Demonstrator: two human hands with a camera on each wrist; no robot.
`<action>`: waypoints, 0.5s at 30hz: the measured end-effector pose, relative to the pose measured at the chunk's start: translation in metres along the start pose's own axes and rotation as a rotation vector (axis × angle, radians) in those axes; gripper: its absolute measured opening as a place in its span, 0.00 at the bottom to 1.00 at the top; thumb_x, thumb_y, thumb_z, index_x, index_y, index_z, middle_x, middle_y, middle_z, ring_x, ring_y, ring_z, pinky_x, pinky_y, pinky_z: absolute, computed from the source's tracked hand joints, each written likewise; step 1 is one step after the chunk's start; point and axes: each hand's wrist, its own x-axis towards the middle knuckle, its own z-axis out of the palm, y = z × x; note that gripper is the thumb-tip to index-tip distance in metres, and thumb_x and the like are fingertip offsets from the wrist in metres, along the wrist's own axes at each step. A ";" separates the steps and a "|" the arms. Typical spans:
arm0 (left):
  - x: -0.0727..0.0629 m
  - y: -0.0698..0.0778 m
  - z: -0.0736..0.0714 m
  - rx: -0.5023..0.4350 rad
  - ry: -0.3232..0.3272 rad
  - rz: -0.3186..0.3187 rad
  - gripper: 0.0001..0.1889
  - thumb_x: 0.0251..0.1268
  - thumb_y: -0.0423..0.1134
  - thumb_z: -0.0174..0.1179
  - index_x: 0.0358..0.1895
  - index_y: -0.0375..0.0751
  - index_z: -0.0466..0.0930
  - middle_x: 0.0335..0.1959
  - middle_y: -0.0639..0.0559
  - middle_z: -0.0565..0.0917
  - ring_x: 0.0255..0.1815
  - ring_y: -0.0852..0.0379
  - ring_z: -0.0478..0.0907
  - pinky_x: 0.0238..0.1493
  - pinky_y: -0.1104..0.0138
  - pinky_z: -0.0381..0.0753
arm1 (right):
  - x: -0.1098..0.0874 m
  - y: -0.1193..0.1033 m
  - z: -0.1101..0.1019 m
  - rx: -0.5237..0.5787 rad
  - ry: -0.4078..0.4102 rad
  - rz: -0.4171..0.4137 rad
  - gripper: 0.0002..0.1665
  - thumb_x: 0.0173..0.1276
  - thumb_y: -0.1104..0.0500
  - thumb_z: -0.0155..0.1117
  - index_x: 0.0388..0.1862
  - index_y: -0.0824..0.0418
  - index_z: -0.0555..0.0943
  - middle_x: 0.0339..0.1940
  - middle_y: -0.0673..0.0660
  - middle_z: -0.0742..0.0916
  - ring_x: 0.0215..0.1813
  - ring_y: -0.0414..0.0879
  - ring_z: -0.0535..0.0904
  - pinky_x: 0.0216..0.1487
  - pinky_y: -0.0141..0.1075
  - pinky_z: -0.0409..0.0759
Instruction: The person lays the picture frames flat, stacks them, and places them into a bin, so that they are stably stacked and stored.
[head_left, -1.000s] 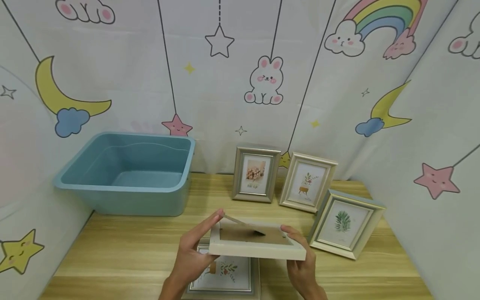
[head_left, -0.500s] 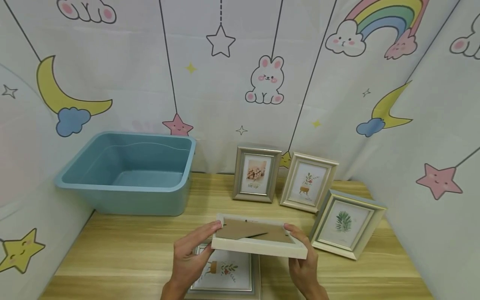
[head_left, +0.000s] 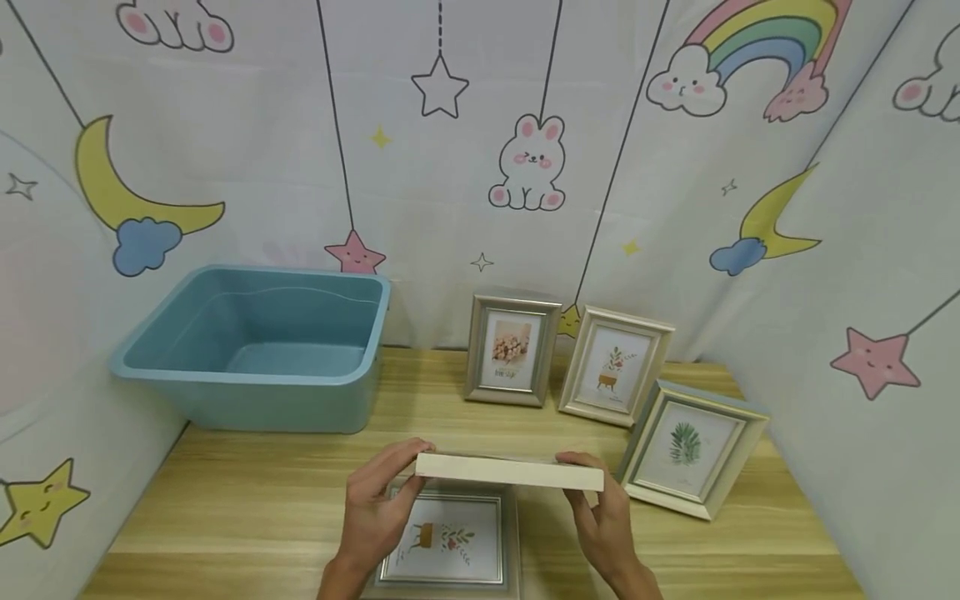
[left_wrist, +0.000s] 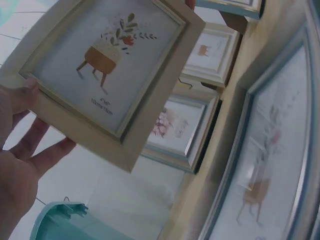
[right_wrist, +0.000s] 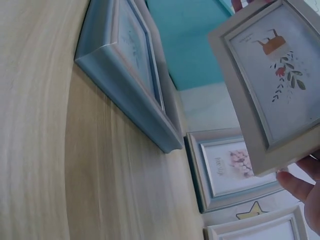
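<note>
A cream picture frame (head_left: 510,471) is held up between both hands, edge-on to the head view. My left hand (head_left: 378,504) grips its left end, thumb on one face and fingers on the other. At the opposite end my right hand (head_left: 603,517) pinches it the same way. In the left wrist view the front of this picture frame (left_wrist: 107,65) shows a potted-plant print, facing down toward the table. Below it a larger silver picture frame (head_left: 453,542) lies face up on the table, partly hidden by the left hand and the held one.
A blue-green plastic tub (head_left: 258,379) stands at the back left. Along the back right stand a flower-print frame (head_left: 513,350), a plant-print frame (head_left: 617,365) and a green-leaf frame (head_left: 693,450). All are on the wood-grain table (head_left: 247,517), before a cartoon-printed curtain (head_left: 442,183).
The held picture frame has tilted from showing its brown back to nearly edge-on. Its back flap, raised a second ago, first lay down and is now out of sight. Both hands kept their grip.
</note>
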 end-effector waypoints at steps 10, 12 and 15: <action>0.015 0.013 0.001 0.019 0.072 -0.372 0.20 0.50 0.13 0.64 0.49 0.24 0.83 0.45 0.52 0.87 0.47 0.68 0.83 0.46 0.72 0.85 | -0.004 0.014 0.005 0.035 0.117 -0.185 0.36 0.76 0.60 0.54 0.70 0.84 0.56 0.66 0.47 0.79 0.60 0.32 0.79 0.56 0.23 0.78; 0.017 0.015 0.002 0.023 0.077 -0.475 0.19 0.53 0.15 0.65 0.50 0.24 0.83 0.45 0.46 0.87 0.46 0.68 0.83 0.46 0.72 0.85 | -0.003 0.016 0.005 0.029 0.146 -0.219 0.34 0.76 0.62 0.55 0.69 0.85 0.57 0.60 0.51 0.83 0.58 0.33 0.80 0.56 0.23 0.79; 0.021 0.015 0.002 0.054 0.079 -0.600 0.19 0.55 0.18 0.66 0.52 0.25 0.83 0.44 0.36 0.87 0.44 0.68 0.82 0.44 0.71 0.85 | 0.000 0.013 0.003 0.019 0.150 -0.179 0.32 0.74 0.65 0.58 0.67 0.84 0.62 0.50 0.55 0.86 0.54 0.32 0.80 0.54 0.22 0.79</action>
